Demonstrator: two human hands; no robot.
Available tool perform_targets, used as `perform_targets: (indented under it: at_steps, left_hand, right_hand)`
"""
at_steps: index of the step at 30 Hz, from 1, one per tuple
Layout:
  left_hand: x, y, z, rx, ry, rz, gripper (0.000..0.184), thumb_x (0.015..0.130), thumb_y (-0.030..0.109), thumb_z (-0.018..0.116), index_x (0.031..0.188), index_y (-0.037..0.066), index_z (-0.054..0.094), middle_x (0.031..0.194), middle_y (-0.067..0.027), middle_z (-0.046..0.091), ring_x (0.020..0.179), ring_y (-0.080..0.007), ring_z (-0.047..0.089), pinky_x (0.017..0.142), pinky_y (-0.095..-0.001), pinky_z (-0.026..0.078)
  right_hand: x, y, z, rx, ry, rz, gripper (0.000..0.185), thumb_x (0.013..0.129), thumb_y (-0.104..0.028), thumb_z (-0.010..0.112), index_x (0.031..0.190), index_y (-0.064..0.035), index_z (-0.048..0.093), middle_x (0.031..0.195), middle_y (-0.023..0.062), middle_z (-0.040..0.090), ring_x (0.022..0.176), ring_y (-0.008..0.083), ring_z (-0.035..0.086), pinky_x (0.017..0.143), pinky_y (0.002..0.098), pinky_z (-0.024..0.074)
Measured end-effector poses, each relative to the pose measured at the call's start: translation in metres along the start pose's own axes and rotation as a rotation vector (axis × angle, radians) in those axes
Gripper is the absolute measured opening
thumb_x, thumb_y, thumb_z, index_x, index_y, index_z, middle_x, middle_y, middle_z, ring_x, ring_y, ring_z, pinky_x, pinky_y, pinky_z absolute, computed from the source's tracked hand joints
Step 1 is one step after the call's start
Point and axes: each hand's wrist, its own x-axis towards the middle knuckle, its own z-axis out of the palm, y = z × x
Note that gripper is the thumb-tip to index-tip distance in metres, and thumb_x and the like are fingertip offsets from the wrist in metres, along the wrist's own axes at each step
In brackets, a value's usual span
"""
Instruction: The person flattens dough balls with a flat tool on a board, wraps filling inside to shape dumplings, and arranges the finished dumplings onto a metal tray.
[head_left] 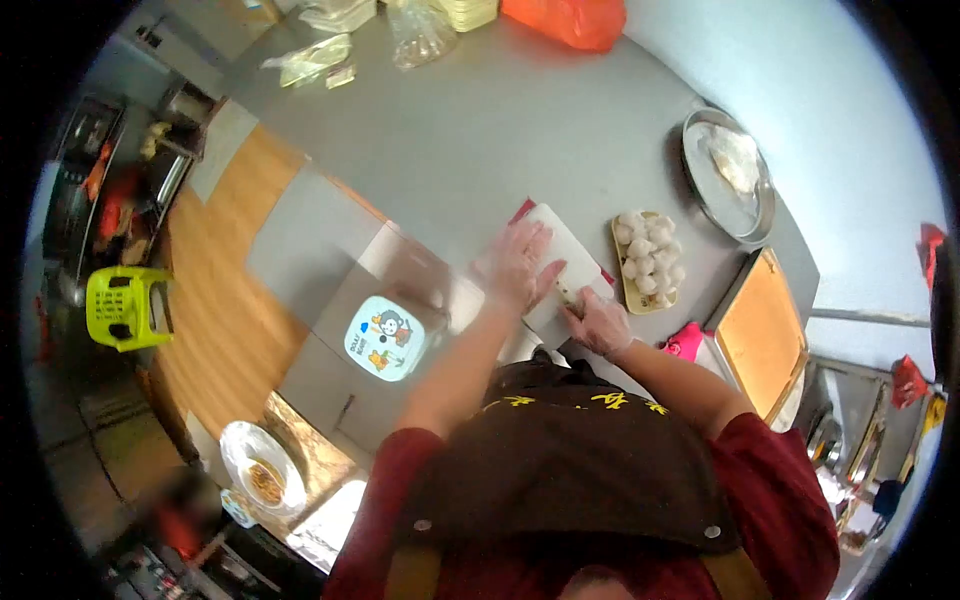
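Note:
A white cutting board point(568, 240) lies on the grey table, with dark red showing at its corners. My left hand point(516, 262), in a clear plastic glove, rests on the board's left side with its fingers stretched out and slightly blurred. At the board's near right edge is my gloved right hand point(603, 324), its fingers closed; what they hold is too small to make out. Small dark specks show on the board just beside those fingers. Right of the board, a yellow tray point(632, 297) holds several round white balls point(648, 255).
A round metal pan point(712, 217) with something white inside stands at the far right. Nearer are a rectangular tray point(765, 335) and a pink cloth point(685, 341). A lidded box point(385, 338) sits left of my arm. Bags, including a red one point(570, 22), line the back.

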Motion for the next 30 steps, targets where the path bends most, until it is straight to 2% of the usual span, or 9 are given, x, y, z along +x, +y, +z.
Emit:
perform_targets:
  at_steps: [4, 6, 8, 11, 18, 20, 24, 27, 30]
  left_hand:
    - [-0.033, 0.01, 0.007, -0.144, 0.011, -0.075, 0.036, 0.08, 0.031, 0.061, 0.107, 0.007, 0.06, 0.103, -0.0173, 0.058, 0.103, -0.0309, 0.052, 0.088, -0.0404, 0.042]
    - [-0.057, 0.045, -0.004, 0.06, -0.673, -0.029, 0.035, 0.081, 0.032, 0.059, 0.105, 0.006, 0.06, 0.097, -0.0182, 0.059, 0.099, -0.0305, 0.054, 0.085, -0.0389, 0.044]
    - [-0.073, 0.086, -0.04, -0.069, -0.881, 0.063, 0.036, 0.083, 0.031, 0.055, 0.105, 0.003, 0.059, 0.101, -0.0175, 0.058, 0.104, -0.0311, 0.052, 0.089, -0.0384, 0.043]
    - [-0.094, 0.115, -0.046, -0.273, -0.471, -0.197, 0.038, 0.082, 0.029, 0.056, 0.105, 0.0, 0.058, 0.11, -0.017, 0.055, 0.111, -0.0314, 0.048, 0.095, -0.0381, 0.04]
    - [-0.107, 0.109, -0.028, -0.169, -0.529, -0.216, 0.044, 0.08, 0.028, 0.059, 0.111, -0.003, 0.055, 0.122, -0.0161, 0.049, 0.117, -0.0323, 0.044, 0.1, -0.0379, 0.036]
    - [-0.117, 0.093, -0.004, -0.02, -0.485, 0.027, 0.047, 0.078, 0.029, 0.061, 0.113, -0.002, 0.054, 0.12, -0.0166, 0.052, 0.116, -0.0317, 0.045, 0.101, -0.0383, 0.035]
    - [-0.124, 0.08, 0.013, -0.217, -0.467, -0.111, 0.043, 0.08, 0.028, 0.06, 0.113, 0.0, 0.054, 0.116, -0.017, 0.054, 0.109, -0.0313, 0.051, 0.096, -0.0389, 0.04]
    - [-0.11, 0.068, -0.009, -0.203, -0.519, -0.414, 0.038, 0.083, 0.028, 0.057, 0.11, 0.001, 0.056, 0.114, -0.015, 0.055, 0.098, -0.0269, 0.057, 0.085, -0.0374, 0.047]
    - [-0.097, 0.04, -0.004, -0.926, -0.09, -0.964, 0.034, 0.088, 0.026, 0.053, 0.112, 0.002, 0.053, 0.109, -0.0129, 0.056, 0.089, -0.0234, 0.059, 0.075, -0.0357, 0.05]
  right_hand:
    - [0.003, -0.001, -0.005, -0.043, -0.064, 0.037, 0.04, 0.086, -0.039, 0.053, 0.102, -0.0025, 0.05, 0.083, 0.0257, 0.061, 0.081, 0.039, 0.061, 0.071, 0.0463, 0.0479]
    - [0.001, 0.003, -0.007, 0.029, -0.095, -0.056, 0.041, 0.085, -0.037, 0.054, 0.108, -0.0034, 0.05, 0.088, 0.0248, 0.06, 0.084, 0.0388, 0.06, 0.073, 0.0455, 0.048]
    - [0.003, 0.013, -0.004, 0.108, -0.126, -0.129, 0.042, 0.085, -0.034, 0.054, 0.113, -0.0043, 0.049, 0.092, 0.0239, 0.06, 0.086, 0.0386, 0.06, 0.075, 0.0447, 0.0482]
    - [0.015, 0.032, 0.013, 0.029, -0.224, -0.284, 0.049, 0.075, -0.022, 0.062, 0.119, -0.0042, 0.048, 0.112, 0.0172, 0.054, 0.092, 0.0383, 0.058, 0.079, 0.0427, 0.0477]
    - [0.024, 0.011, -0.049, -0.496, -0.152, -0.751, 0.047, 0.076, -0.021, 0.061, 0.116, -0.0025, 0.047, 0.104, 0.0214, 0.058, 0.092, 0.0373, 0.058, 0.073, 0.0457, 0.0475]
    - [0.006, -0.039, -0.094, -0.153, -0.098, -0.178, 0.039, 0.082, -0.025, 0.055, 0.111, -0.0006, 0.048, 0.096, 0.0219, 0.061, 0.09, 0.0385, 0.059, 0.074, 0.0479, 0.0461]
    - [0.026, -0.097, -0.134, -0.352, -0.064, -0.135, 0.036, 0.087, -0.031, 0.046, 0.107, -0.0015, 0.051, 0.093, 0.0234, 0.061, 0.089, 0.0391, 0.06, 0.079, 0.0489, 0.0461]
    - [0.07, -0.114, -0.152, -0.435, -0.073, -0.209, 0.033, 0.086, -0.029, 0.045, 0.099, -0.0039, 0.063, 0.098, 0.0198, 0.062, 0.092, 0.0374, 0.06, 0.082, 0.0484, 0.0472]
    - [0.127, -0.124, -0.149, -0.675, -0.218, -0.347, 0.03, 0.083, -0.024, 0.048, 0.092, -0.0038, 0.068, 0.102, 0.0171, 0.063, 0.095, 0.0349, 0.061, 0.08, 0.0468, 0.0489]
